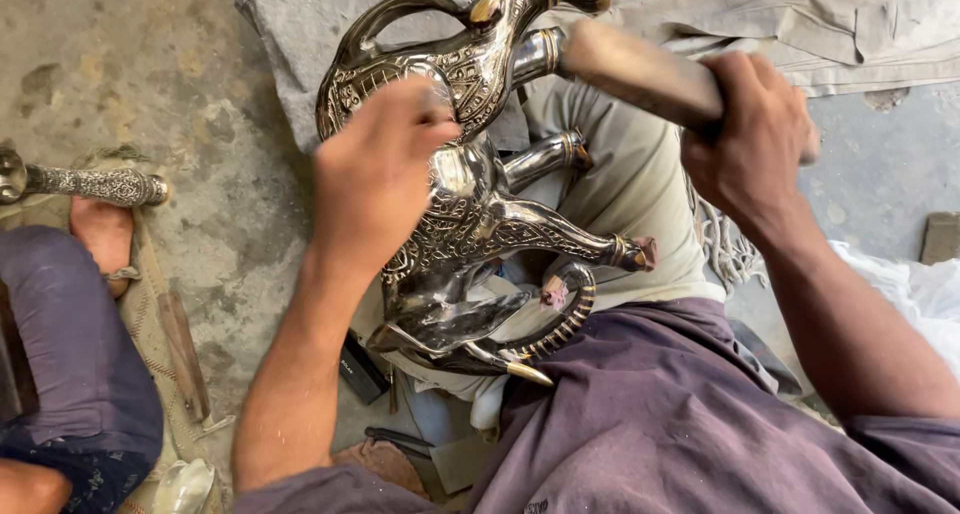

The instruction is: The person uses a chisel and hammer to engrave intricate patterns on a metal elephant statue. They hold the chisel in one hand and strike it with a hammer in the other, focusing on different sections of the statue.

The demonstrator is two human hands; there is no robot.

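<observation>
The metal elephant figure (470,224) lies across the person's lap, already engraved and shiny; the left hand (375,169) presses it, fingers curled, while the right hand (750,134) grips a wooden handle (640,74), work unfinished.

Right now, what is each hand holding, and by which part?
The right hand grips a wooden handle near its end. The left hand rests on the metal elephant's body; a closed grip cannot be told.

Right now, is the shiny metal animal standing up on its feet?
No, the metal animal lies on its side across the person's lap, legs pointing sideways.
</observation>
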